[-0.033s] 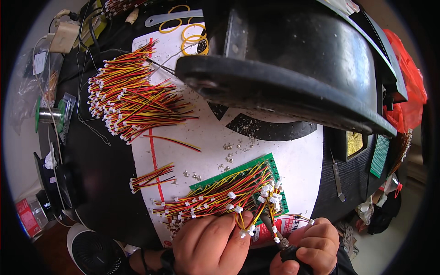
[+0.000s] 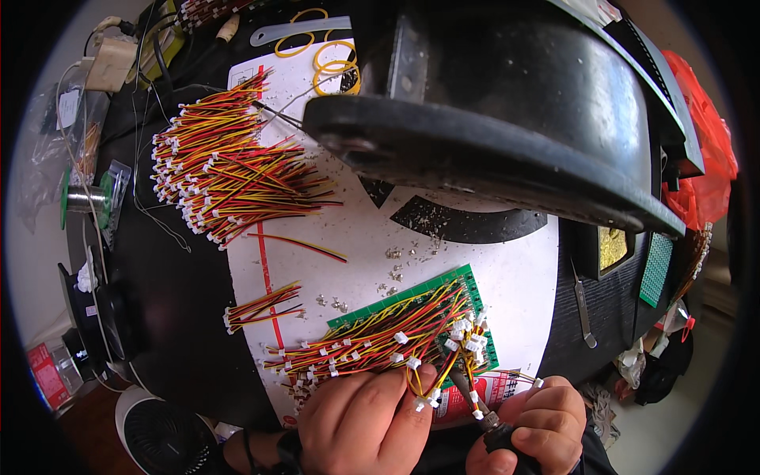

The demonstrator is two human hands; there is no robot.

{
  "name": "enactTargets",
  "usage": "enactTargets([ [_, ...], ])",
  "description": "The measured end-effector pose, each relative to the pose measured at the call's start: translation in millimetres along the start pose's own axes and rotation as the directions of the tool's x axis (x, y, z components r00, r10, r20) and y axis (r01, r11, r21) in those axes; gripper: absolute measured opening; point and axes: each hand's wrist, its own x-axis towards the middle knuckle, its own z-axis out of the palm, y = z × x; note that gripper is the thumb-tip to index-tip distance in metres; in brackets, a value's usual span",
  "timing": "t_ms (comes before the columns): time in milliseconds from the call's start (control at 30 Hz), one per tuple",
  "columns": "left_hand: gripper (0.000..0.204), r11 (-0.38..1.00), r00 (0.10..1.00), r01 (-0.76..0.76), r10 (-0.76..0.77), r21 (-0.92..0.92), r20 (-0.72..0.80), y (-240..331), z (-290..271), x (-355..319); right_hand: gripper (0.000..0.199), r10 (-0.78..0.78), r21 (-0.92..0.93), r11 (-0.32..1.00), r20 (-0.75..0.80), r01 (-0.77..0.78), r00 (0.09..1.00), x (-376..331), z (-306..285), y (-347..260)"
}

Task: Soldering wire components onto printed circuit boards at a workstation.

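Observation:
My right hand (image 2: 538,427) is closed around the dark handle of a soldering iron (image 2: 497,431). Its metal tip slants up to the left, in among wires by the board's lower edge. A green circuit board (image 2: 475,297) lies tilted on a white sheet, covered by many red, yellow and black wires (image 2: 388,332) with white connectors. At the lower left edge of these wires, my left hand (image 2: 360,419) is closed with fingers curled. Its fingertips are largely hidden, so what they pinch cannot be made out. Some connector wires (image 2: 427,388) loop beside its index finger.
A big black round housing (image 2: 507,134) overhangs the work. To the left lie a large heap of wires (image 2: 229,174), a small bundle (image 2: 265,307) and a solder spool (image 2: 83,198). Tweezers (image 2: 584,313) and a gold-coloured sponge (image 2: 612,249) are at right. Solder bits (image 2: 393,253) dot the sheet.

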Motion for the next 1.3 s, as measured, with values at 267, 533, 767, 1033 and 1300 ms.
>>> enactTargets([
  [267,0.011,0.999,0.999,0.032,-0.032,0.019,-0.007,1,-1,-1,0.025,-0.053,0.01,0.998,-0.2,0.056,0.978,-10,12,3],
  [533,0.011,0.999,0.999,0.041,-0.041,-0.019,-0.021,5,9,0,0.024,-0.08,-0.035,0.997,-0.171,0.075,0.982,-7,2,3],
  [767,0.011,1.0,0.996,0.0,-0.002,-0.023,-0.085,-2,7,-7,0.024,-0.071,-0.013,0.997,-0.169,0.07,0.983,-6,6,2],
  [1033,0.01,0.998,1.0,-0.023,0.023,0.05,-0.013,-3,-1,-8,0.022,-0.081,0.009,0.996,-0.169,0.084,0.982,-7,14,5],
  [1300,0.008,1.0,1.0,0.007,-0.007,-0.021,-0.005,6,0,3,0.02,-0.07,-0.032,0.997,-0.098,0.067,0.993,-2,2,1],
])
